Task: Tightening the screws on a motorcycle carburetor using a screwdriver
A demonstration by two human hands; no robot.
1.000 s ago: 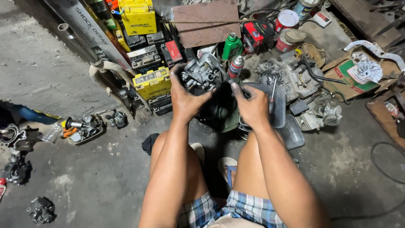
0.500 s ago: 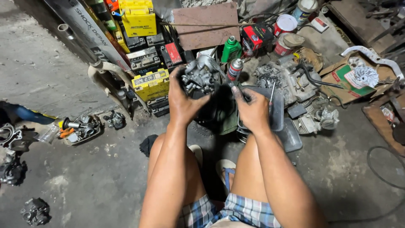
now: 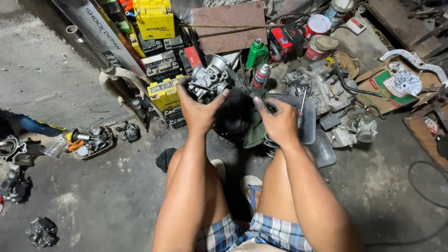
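My left hand [image 3: 198, 109] grips a grey metal carburetor [image 3: 210, 80], held up in front of me over my knees. My right hand [image 3: 278, 122] holds a screwdriver [image 3: 239, 80] whose knurled dark shaft slants up and left, its tip against the carburetor's right side. Below both hands sits a dark round engine part with a green rag [image 3: 254, 126] draped beside it. My bare knees and forearms fill the lower middle of the view.
Yellow and black batteries [image 3: 163, 91] stand stacked at the back left. A green spray can [image 3: 256, 53] and a silver one [image 3: 262, 76] stand behind my hands. A grey plastic tray [image 3: 308, 121] and a dirty engine block [image 3: 322, 86] lie right; loose parts [image 3: 91, 140] lie left on the concrete floor.
The carburetor has turned slightly in my left hand and the screwdriver tip has closed in on its right side. Both hands stay in nearly the same place.
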